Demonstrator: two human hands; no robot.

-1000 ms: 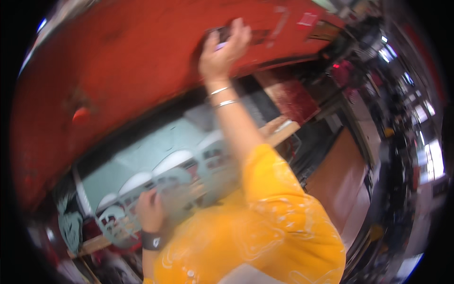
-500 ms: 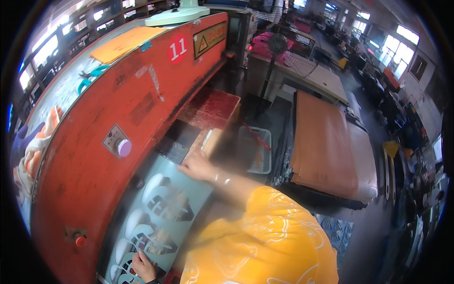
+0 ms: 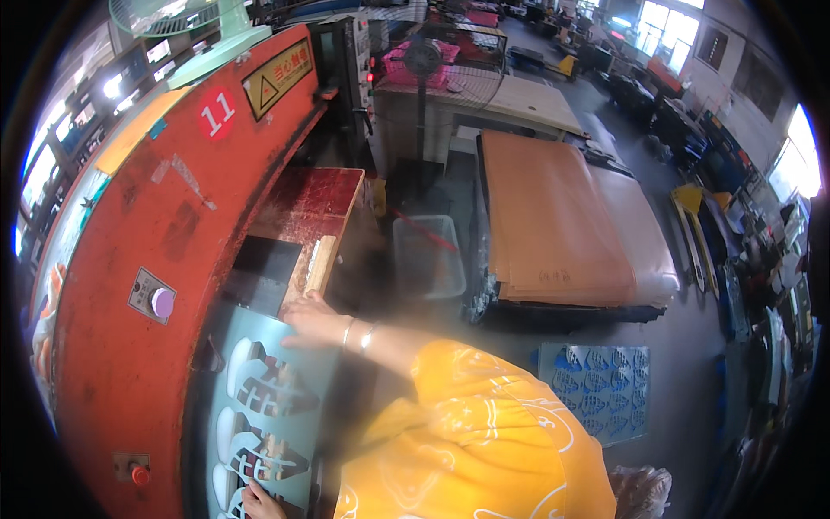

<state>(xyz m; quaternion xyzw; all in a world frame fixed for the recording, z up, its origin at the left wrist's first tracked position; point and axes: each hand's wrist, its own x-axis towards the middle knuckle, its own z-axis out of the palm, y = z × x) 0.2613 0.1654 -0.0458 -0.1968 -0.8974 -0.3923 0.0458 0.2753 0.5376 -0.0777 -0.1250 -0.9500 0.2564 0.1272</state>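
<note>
A pale blue-green sheet [image 3: 253, 325] with rows of shaped cut-outs lies along the bed of a red press [image 3: 112, 251]. At its far right corner is my right hand [image 3: 315, 322], fingers bent over the edge and thumb side toward the machine, closed on it. Near the lower edge of the view, my left hand [image 3: 262, 502] pinches a narrow strip of the same sheet between the cut-outs. White, rounded pieces [image 3: 238, 368] show along the sheet's left side. Beyond the right hand, a wooden strip [image 3: 322, 265] lies beside a dark plate [image 3: 264, 270].
A worn red board [image 3: 316, 192] extends behind the plate. To the right stand a translucent crate [image 3: 430, 259] and a stack of brown sheets [image 3: 562, 225]. Another cut-out sheet [image 3: 596, 389] lies on the floor. A pedestal fan [image 3: 422, 59] stands behind; the press carries a purple knob [image 3: 162, 303].
The whole view has shifted rightward, bringing more of the floor sheet in. My right hand sits slightly nearer, uncovering more of the wooden strip. Both hands keep to the sheet.
</note>
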